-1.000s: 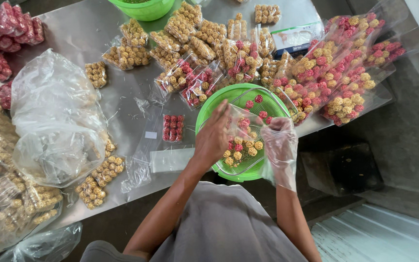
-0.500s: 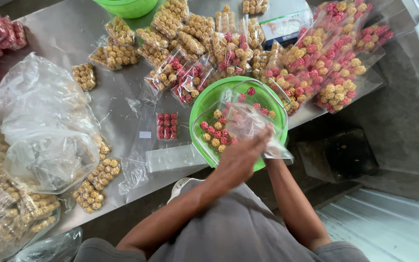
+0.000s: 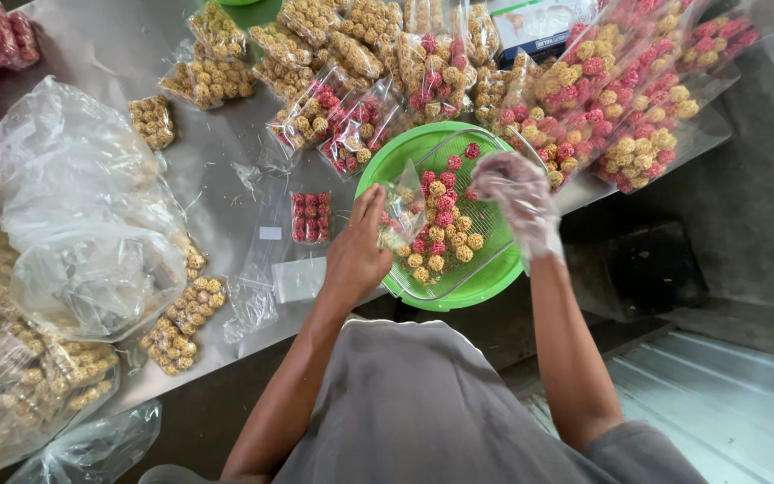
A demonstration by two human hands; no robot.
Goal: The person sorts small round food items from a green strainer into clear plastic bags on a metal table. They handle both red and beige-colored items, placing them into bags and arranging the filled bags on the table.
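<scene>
Two hands work over the green basket (image 3: 485, 287) at frame centre. Left hand (image 3: 357, 255) pinches a small bag (image 3: 402, 211) open; gloved right hand (image 3: 521, 193) hovers apart, seemingly cupping sweets. Keeping the mouth wide and low over the basket should catch strays.

The person wears a plain grey short-sleeved shirt, loose over the chest, sleeves ending above the elbows, forearms bare. The right hand (image 3: 521, 202) is covered by a thin, crinkled, see-through plastic glove reaching the wrist. The left hand (image 3: 357, 251) is ungloved.
</scene>
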